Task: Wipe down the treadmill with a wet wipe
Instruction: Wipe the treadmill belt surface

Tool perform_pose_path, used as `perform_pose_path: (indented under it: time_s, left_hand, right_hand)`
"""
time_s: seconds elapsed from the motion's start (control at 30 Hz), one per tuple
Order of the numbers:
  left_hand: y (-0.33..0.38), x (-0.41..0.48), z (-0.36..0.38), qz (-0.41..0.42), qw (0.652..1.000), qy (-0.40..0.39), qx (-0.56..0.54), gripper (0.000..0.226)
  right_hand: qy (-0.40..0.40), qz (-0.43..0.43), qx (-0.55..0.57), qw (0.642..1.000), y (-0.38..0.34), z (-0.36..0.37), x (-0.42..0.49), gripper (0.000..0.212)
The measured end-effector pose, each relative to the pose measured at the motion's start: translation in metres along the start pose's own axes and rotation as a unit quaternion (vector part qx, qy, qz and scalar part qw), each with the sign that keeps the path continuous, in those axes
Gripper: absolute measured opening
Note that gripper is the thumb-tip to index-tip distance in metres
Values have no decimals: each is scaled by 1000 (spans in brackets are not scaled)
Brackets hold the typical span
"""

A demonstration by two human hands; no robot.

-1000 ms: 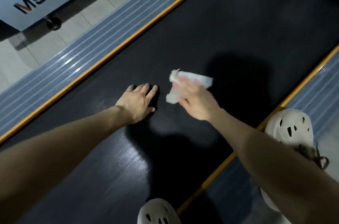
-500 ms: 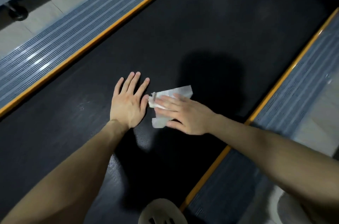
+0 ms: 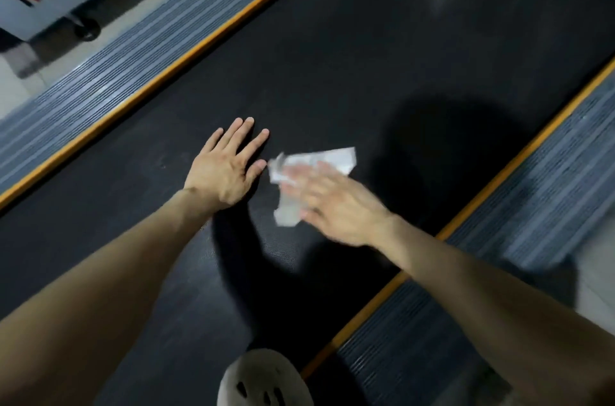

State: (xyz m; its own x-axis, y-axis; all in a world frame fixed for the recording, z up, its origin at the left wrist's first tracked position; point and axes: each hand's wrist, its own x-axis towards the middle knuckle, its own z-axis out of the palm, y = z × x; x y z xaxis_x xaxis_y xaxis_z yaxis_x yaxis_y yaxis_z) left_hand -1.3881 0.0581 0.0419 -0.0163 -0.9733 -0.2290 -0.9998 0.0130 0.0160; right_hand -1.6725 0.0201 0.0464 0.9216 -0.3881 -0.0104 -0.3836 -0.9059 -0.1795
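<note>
Right grip (image 3: 336, 206), fingers extended, presses crumpled white wet wipe (image 3: 332, 157) beneath it; left grip (image 3: 226, 169) flat, empty. Wipe likely limp: pin centrally.

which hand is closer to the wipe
Right. The right hand lies on top of the wipe, covering part of it. The left hand rests flat on the belt just to the wipe's left.
</note>
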Motion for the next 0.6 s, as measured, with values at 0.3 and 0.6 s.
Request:
perform_pose_path:
  time_s: [0.3,0.6]
  left_hand:
    - [33,-66,-4,-146,983,31,-107,66]
    - [48,-113,17,-149,985,-8,-84,68]
  right_hand:
    - [-22,-82,10,996,-41,3,-4,54]
    - [116,317,42,940,2,-5,-22,61]
